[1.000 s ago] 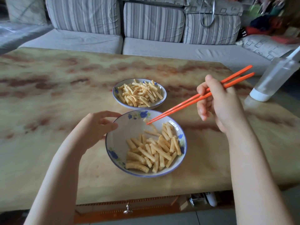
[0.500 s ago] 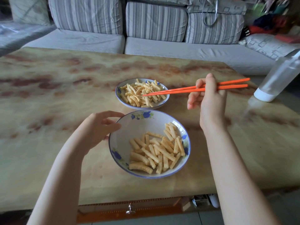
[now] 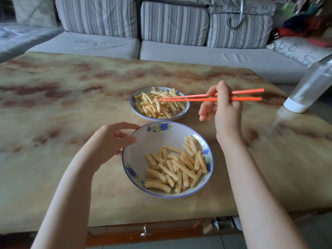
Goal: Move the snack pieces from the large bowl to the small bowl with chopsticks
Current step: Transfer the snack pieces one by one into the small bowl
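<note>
Right now your right hand (image 3: 224,112) grips the orange plastic chopsticks (image 3: 210,97), tips slightly parted over the small blue-flowered white bowl (image 3: 186,110) of ridged yellow snack pieces (image 3: 158,105). Near you, more pieces fill the right side of the large blue-rimmed white bowl (image 3: 138,159). Your left hand (image 3: 111,142), fingers loosely curled, touches its left rim on the marbled tabletop (image 3: 53,114).
</note>
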